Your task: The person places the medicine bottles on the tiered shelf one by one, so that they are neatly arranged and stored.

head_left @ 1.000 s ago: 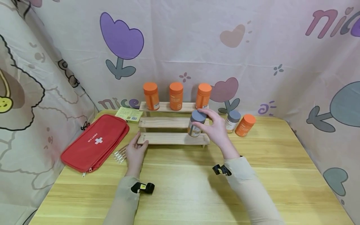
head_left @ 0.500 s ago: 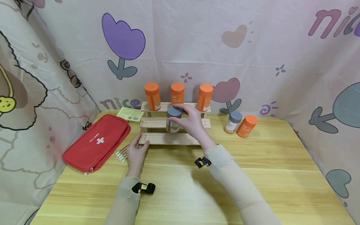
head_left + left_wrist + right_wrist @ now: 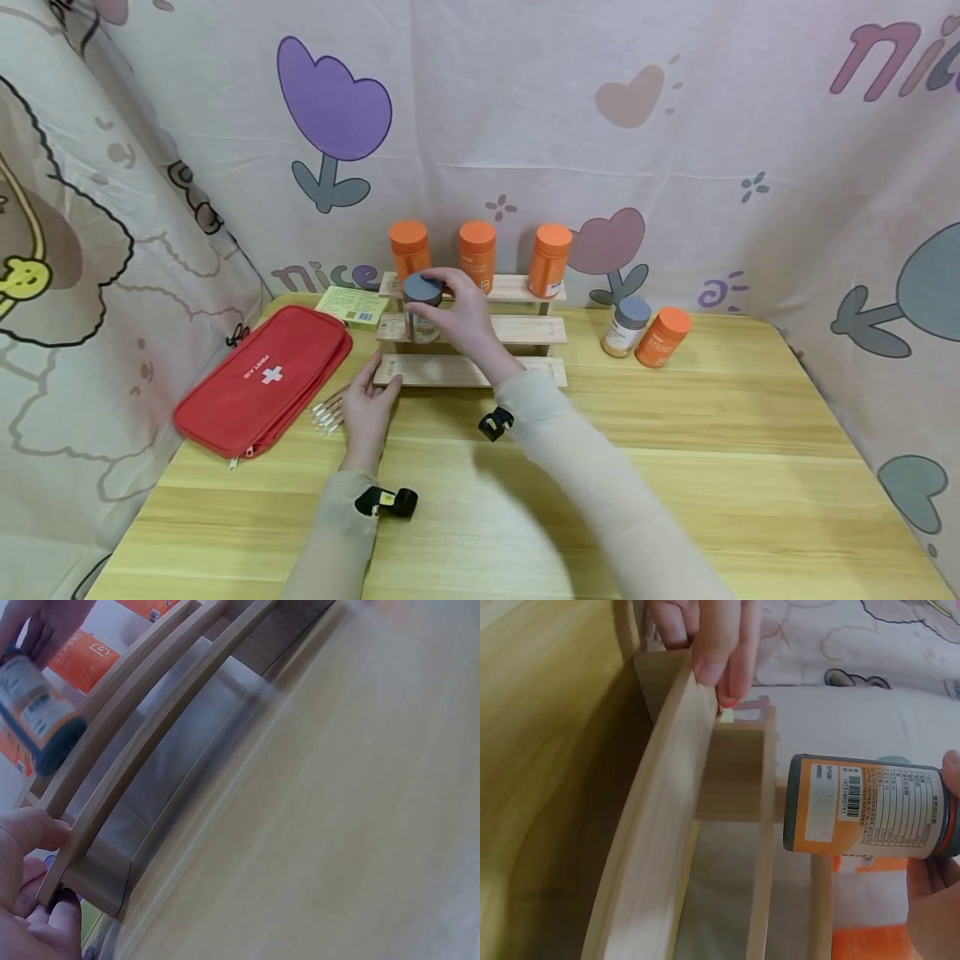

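A grey-capped pill bottle (image 3: 422,292) is held upright by the lid in my right hand (image 3: 468,321), over the left end of the middle step of a wooden three-step rack (image 3: 480,371). In the right wrist view the bottle (image 3: 866,806) shows a label with a barcode, its base close to the step. My left hand (image 3: 367,412) grips the left end of the lowest step, thumb on top and fingers beneath, as the left wrist view also shows. Three orange bottles (image 3: 549,262) stand along the top step, the left one partly hidden behind the held bottle.
Right of the rack, another grey-capped bottle (image 3: 626,327) and an orange bottle (image 3: 663,337) stand on the wooden table (image 3: 712,467). To the left lie a red first-aid pouch (image 3: 262,383), a yellow-green card (image 3: 352,306) and several cotton swabs (image 3: 327,412). A printed curtain (image 3: 495,100) hangs behind.
My right hand has carried the grey-capped bottle leftward along the rack, from its right end past the middle to its left end. My left hand keeps its grip on the lowest step.
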A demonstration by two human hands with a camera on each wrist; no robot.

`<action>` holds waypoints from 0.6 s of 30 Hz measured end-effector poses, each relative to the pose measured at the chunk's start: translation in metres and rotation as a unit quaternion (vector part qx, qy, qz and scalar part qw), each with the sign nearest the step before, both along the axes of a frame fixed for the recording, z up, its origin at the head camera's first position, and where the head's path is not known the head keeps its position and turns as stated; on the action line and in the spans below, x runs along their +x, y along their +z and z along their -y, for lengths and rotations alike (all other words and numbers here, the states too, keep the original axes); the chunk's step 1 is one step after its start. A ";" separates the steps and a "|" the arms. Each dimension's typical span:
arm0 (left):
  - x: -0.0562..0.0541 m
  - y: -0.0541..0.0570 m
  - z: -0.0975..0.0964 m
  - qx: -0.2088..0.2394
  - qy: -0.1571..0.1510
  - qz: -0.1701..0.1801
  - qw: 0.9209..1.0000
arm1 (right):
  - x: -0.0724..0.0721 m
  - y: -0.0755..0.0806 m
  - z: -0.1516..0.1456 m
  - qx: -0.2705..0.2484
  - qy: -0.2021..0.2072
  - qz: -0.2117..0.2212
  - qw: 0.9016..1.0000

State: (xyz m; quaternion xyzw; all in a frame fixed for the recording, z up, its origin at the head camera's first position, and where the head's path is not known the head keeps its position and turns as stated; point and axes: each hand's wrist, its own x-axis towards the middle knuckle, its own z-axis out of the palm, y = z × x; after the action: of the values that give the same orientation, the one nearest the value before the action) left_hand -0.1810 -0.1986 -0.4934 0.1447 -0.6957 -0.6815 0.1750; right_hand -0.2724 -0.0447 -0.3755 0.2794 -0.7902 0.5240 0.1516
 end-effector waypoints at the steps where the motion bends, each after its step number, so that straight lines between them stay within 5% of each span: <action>1: 0.000 0.000 0.000 0.001 0.000 0.000 1.000 | 0.000 0.000 0.003 0.001 -0.003 -0.002 1.000; 18: -0.001 -0.001 0.000 0.004 0.005 -0.005 1.000 | -0.003 -0.005 0.030 -0.007 -0.017 0.006 1.000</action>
State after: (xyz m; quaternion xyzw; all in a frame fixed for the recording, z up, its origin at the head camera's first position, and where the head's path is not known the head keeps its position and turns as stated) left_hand -0.1816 -0.1984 -0.4940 0.1460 -0.6914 -0.6840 0.1811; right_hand -0.2750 -0.0747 -0.3807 0.2618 -0.7919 0.5288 0.1572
